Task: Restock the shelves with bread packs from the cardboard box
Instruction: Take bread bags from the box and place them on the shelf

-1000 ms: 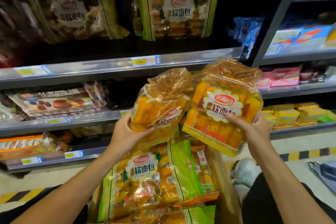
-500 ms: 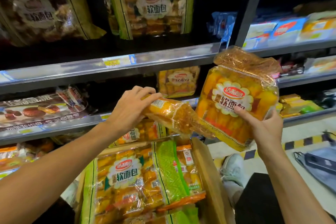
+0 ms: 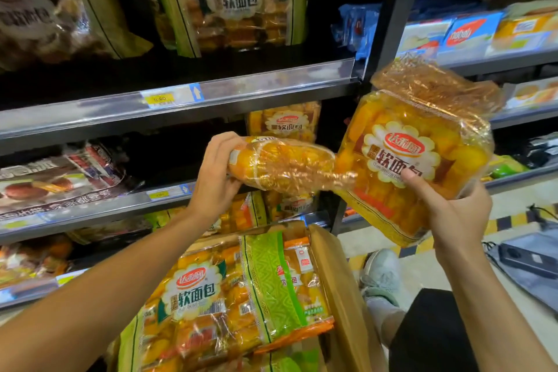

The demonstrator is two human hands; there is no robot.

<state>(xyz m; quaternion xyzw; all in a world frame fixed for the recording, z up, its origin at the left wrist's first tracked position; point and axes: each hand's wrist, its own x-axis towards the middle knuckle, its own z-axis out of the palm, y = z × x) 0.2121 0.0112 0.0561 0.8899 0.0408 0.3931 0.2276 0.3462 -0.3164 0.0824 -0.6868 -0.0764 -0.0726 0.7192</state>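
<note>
Two bread packs are held up: left hand (image 3: 216, 174) grips one pack (image 3: 280, 164) edge-on before the middle shelf (image 3: 169, 192); right hand (image 3: 453, 214) clasps another (image 3: 413, 157) at three o'clock. Cardboard box (image 3: 341, 278) sits at six o'clock, holding more packs.

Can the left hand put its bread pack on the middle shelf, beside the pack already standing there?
Probably yes: the left hand holds its bread pack level with the middle shelf, and the dark space beside the standing pack looks free.
</note>
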